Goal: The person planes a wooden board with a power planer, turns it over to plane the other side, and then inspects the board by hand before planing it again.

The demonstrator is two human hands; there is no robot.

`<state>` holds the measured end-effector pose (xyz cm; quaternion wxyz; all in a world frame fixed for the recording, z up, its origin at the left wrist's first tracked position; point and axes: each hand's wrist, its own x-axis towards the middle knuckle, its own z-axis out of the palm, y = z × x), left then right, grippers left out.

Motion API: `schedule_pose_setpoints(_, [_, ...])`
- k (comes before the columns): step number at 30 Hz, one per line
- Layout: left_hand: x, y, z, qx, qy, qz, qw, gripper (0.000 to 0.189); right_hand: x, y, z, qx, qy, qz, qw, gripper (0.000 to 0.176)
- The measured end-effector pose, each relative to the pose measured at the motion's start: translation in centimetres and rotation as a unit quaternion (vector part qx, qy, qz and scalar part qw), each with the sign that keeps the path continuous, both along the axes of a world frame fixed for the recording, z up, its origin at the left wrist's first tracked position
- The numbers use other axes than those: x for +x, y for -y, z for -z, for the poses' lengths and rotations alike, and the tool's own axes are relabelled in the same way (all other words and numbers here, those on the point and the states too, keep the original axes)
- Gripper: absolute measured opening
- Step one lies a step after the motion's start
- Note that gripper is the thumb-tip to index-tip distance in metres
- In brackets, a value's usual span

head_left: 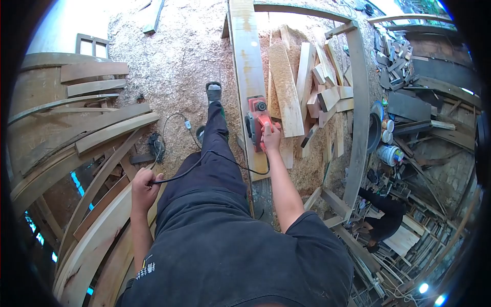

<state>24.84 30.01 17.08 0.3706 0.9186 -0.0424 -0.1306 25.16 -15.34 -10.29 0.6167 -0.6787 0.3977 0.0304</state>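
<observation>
My right hand [271, 136] is wrapped round the rear handle of a red electric planer [257, 120]. The planer rests on a long, pale wooden board [247, 56] that runs away from me. My left hand [145, 183] is closed on the planer's black power cord [179, 176], out to the left of my leg. From that hand the cord passes over my thighs and curves up to the planer. The planer's underside is hidden against the board.
Cut wood pieces [307, 82] lie right of the board, inside a wooden frame [360, 112]. Long planks [102, 125] are stacked at left. Shavings [169, 56] cover the floor, where a cable connector [187, 124] hangs. Another person [383, 220] bends at lower right, near buckets [389, 154].
</observation>
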Motion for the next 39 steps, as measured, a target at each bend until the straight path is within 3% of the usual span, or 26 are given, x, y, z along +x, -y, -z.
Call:
schedule_pose_setpoints(9, [6.8, 0.4, -0.1, 0.009, 0.001, 0.007, 1.000, 0.042, 6.5, -0.1, 0.4, -0.017, 0.013, -0.013, 1.000, 0.039])
schedule_pose_setpoints(18, [16.2, 1.8, 1.1, 0.003, -0.003, 0.024, 1.000, 0.043, 12.7, 0.6, 1.2, -0.046, -0.047, -0.028, 0.997, 0.041])
schedule_pose_setpoints(21, [19.8, 2.7, 1.0, -0.002, -0.009, 0.029, 1.000, 0.043, 14.8, 0.5, 2.1, -0.099, 0.017, -0.056, 0.993, 0.040])
schedule_pose_setpoints(29, [28.1, 5.0, 1.7, -0.001, -0.007, 0.007, 1.000, 0.042, 21.4, 0.7, 2.4, -0.075, 0.008, -0.047, 0.996, 0.040])
schedule_pose_setpoints(39, [33.3, 5.6, 1.3, -0.008, -0.008, -0.038, 0.999, 0.043, 28.9, 0.1, 0.4, -0.020, -0.009, -0.016, 1.000, 0.040])
